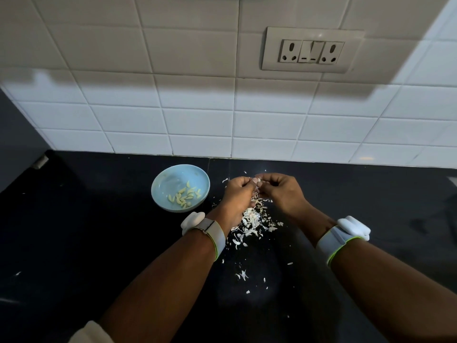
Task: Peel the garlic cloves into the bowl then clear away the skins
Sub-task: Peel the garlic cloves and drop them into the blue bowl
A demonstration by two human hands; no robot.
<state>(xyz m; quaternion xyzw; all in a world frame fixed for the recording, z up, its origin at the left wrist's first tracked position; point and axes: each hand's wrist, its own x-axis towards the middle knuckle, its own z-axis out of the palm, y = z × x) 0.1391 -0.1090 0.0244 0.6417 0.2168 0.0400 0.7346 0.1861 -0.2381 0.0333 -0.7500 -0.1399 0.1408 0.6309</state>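
A light blue bowl (158, 188) sits on the black counter, holding several peeled pale yellow garlic cloves (185, 195). To its right, my left hand (238, 194) and my right hand (280, 190) meet above the counter, both pinching one small garlic clove (257, 180) at the fingertips. Below and between the hands lies a heap of white garlic skins (252, 220), with loose flakes (243, 274) scattered nearer to me. Both wrists wear white bands.
The black counter (99, 243) ends at a white tiled wall (197, 120) just behind the hands. A socket and switch plate (311, 50) is set in the wall above. The counter's left edge (24, 179) runs diagonally at far left.
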